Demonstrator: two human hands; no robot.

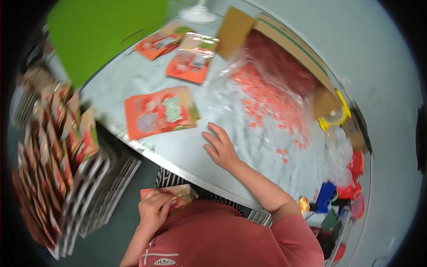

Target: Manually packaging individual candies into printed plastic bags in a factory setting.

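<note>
My left hand (153, 209) is low against my front, below the table edge. Its fingers are closed on an orange and beige pouch (182, 192), partly hidden by the hand and my shirt. Over the white table (178, 149), my right hand (223, 149) is empty, its fingers apart. Just left of it lies a small stack of orange pouches (147, 127), the top one with a green-patterned patch. To its upper right, many small orange-red pieces (275, 104) spill from a clear plastic bag.
More orange pouches (189, 66) lie farther back. The bag comes out of an open cardboard box (289, 38). On the left, a white wire rack (95, 173) stands beside many upright filled pouches (49, 155). A yellow-rimmed item (340, 109) and crumpled clear plastic (338, 160) sit at right.
</note>
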